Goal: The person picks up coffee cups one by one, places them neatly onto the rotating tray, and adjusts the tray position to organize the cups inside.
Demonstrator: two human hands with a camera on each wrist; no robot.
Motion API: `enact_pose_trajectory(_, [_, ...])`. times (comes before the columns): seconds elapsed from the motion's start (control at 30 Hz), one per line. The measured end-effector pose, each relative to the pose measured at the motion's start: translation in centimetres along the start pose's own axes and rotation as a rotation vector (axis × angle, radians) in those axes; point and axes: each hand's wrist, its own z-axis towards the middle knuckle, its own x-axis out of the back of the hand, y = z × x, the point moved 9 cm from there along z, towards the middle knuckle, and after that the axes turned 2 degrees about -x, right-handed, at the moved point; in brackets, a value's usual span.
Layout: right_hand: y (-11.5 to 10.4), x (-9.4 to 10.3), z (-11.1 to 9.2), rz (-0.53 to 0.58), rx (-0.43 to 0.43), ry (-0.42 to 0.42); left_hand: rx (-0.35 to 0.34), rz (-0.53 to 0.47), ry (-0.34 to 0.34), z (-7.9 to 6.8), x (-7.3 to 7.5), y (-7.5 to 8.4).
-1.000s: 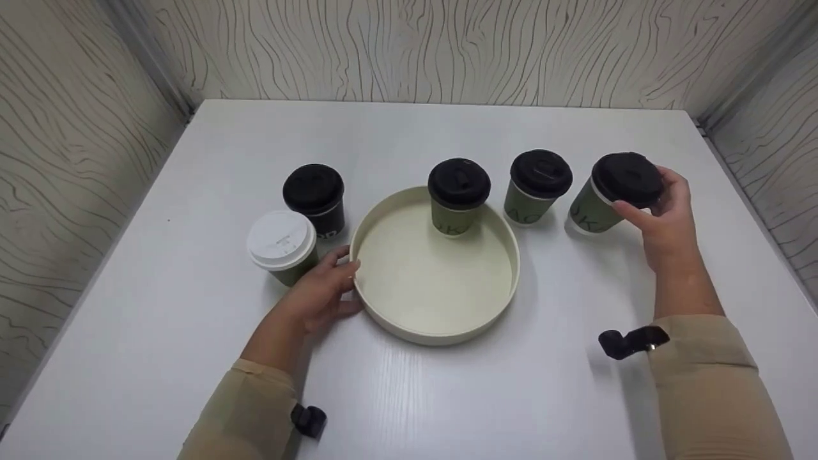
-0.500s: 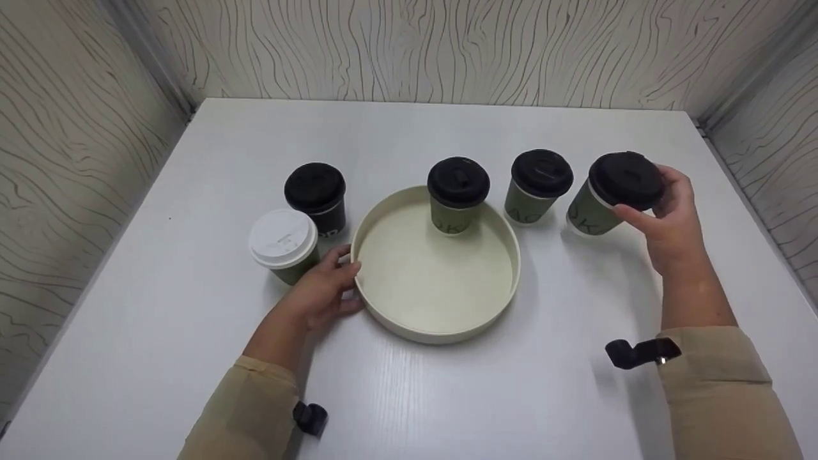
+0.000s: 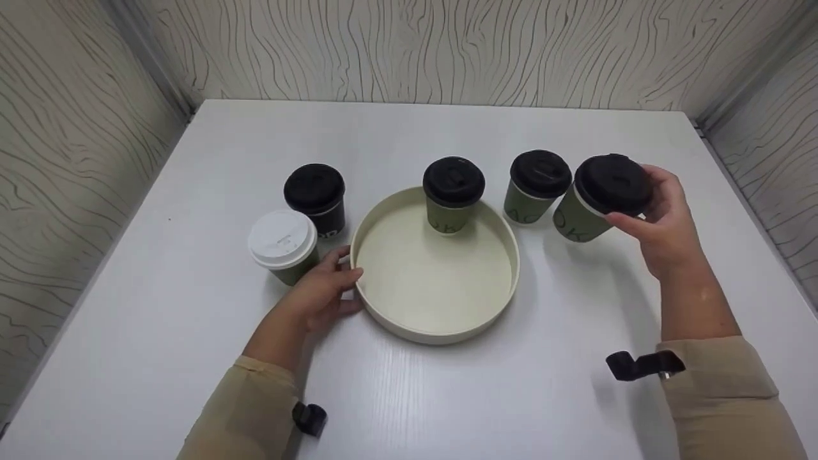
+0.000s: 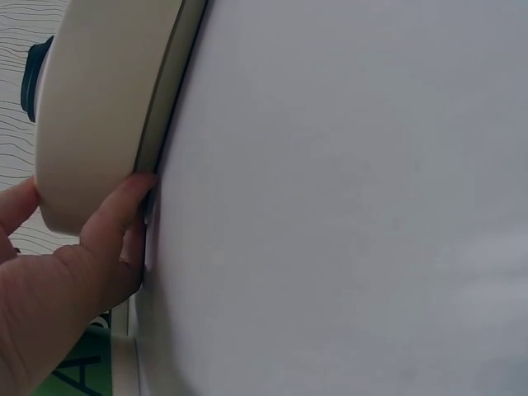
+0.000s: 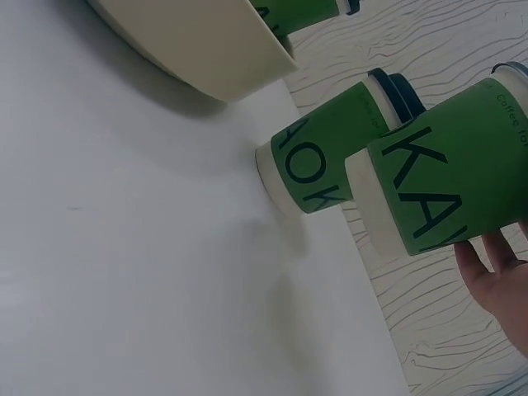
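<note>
Here's the right hand (image 3: 664, 217), fingers and thumb closed around a green cup (image 3: 597, 198), thumb up near the black lid. The base is off the desk (image 3: 415, 396), the whole cup leaning. It looks like paper, so presumably light and a bit soft: a gentle hold on the upper wall should do, as a hard squeeze could buckle it or pop the lid. Whether it's full, nobody can tell from here!

Over to the left hand (image 3: 326, 284), gripping the near side of the round tray (image 3: 434, 281) between rim and base. That wall looks stiff and smooth, maybe a touch slippery, and the rim is the natural place to take it.

Tight quarters left of the right hand: the middle cup (image 3: 537, 186) stands just beside the held one, and I can't tell whether they touch. Past it, another lidded cup (image 3: 452, 195) stands inside the tray's far edge. Close by the left hand there's the white-lidded cup (image 3: 283, 246), with the black cup (image 3: 316, 198) beyond. The generous room? Bare tray floor right of the left hand, and bare desk between the forearms.
</note>
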Motion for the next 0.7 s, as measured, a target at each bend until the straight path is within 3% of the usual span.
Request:
enact_pose_trajectory(0.23, [-0.5,-2.3,-0.1,0.009,0.011,-0.059,-0.013,0.010,-0.013,0.1,-0.2,0.0])
enact_pose_trajectory(0.5, [-0.7,-4.8,0.0,0.105,0.028,-0.122,0.017,0.021,0.052,0.2,0.2,-0.1])
enact_pose_trajectory(0.7, [-0.7,-6.4,0.1,0.091,0.029,-0.148,0.007,0.050,0.066,0.4,0.4,-0.1])
